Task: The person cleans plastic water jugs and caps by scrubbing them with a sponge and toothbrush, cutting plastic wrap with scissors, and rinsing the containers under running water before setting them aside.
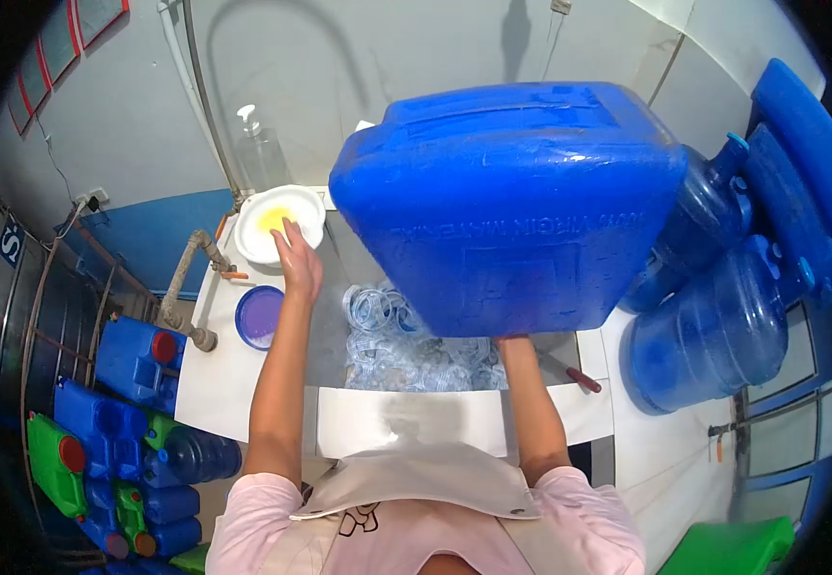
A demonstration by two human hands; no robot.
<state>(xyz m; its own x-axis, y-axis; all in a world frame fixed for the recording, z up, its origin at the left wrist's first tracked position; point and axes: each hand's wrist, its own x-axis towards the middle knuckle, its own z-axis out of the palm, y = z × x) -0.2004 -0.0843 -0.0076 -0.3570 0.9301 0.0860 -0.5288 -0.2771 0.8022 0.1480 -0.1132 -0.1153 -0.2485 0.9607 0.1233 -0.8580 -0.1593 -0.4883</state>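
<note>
A large blue jug (pixel 521 211) is raised above the sink, tilted, with its broad side facing me. My right hand (pixel 514 339) is under its lower edge; the fingers are hidden behind the jug. At the left, my left hand (pixel 299 257) reaches to a white bowl (pixel 253 247) with yellow liquid in it, fingers stretched out at the bowl's near rim. A purple-filled blue round lid or dish (pixel 260 316) lies just left of my left forearm. Below the jug, the sink holds a pile of clear and whitish rings (pixel 387 350).
A pump bottle (pixel 261 153) stands behind the bowl. Blue water bottles (pixel 708 326) stand at the right. Pipes with orange-handled valves (pixel 234 275) run along the left counter edge. Blue and green jugs (pixel 100 422) are stacked at the lower left. A dark red handle (pixel 584 380) lies on the sink's right edge.
</note>
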